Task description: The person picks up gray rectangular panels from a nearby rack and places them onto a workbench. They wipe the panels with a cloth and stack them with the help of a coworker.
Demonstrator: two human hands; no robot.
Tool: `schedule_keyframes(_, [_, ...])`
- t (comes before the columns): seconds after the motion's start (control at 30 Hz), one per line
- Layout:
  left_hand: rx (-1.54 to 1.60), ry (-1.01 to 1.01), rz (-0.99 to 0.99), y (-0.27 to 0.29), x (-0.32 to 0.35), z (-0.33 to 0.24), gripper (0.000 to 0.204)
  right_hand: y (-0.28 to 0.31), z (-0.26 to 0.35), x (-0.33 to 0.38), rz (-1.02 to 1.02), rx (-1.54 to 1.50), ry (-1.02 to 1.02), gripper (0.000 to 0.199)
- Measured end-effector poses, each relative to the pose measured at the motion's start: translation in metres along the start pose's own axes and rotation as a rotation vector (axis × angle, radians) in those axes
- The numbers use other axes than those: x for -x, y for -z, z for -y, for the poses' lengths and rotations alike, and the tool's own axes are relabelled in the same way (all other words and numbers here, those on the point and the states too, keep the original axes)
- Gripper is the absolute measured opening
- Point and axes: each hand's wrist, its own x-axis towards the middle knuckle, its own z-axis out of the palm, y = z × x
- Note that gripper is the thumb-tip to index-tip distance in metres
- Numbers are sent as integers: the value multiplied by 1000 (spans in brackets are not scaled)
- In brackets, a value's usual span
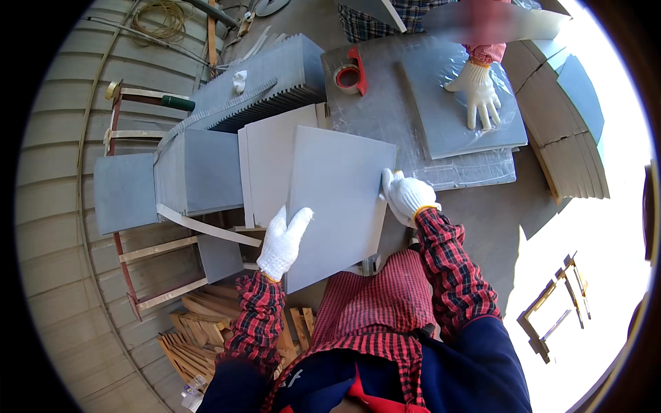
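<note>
I have light grey panel (341, 206) at centre, before checked apron (375, 296), overlapping pale sheets (268, 158); contact at opposite edges likely for balance. My right hand (411, 196) closes on right edge. My left hand (279, 244) sits across left edge, thumb and fingers parted; cannot tell if pinching. Co-worker's hand (478, 93) spread flat on film-wrapped stack (441, 117), probably steadying it.

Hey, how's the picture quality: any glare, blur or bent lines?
Head view: glare washes out the ground at right; also in the head view, a grey shape at top right is smeared; the ribbed wall bows near the left rim, while the grey panel looks clear.
</note>
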Motion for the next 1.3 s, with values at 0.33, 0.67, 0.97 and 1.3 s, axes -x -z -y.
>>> schedule_keyframes(0.33, [50,90,-153,-21,0,-28,44,55,-48,-6,-197,-327,115,39])
schedule_keyframes(0.67, [119,77,-232,-31,20,-15,40,18,-1,-17,-561,-147,253,57])
schedule_keyframes(0.97, [248,99,-385,-56,29,14,51,-157,-84,79,5,-912,-179,80])
schedule_keyframes(1.3, [584,21,-367,-50,70,55,28,-101,-50,113,120,-1060,-394,72])
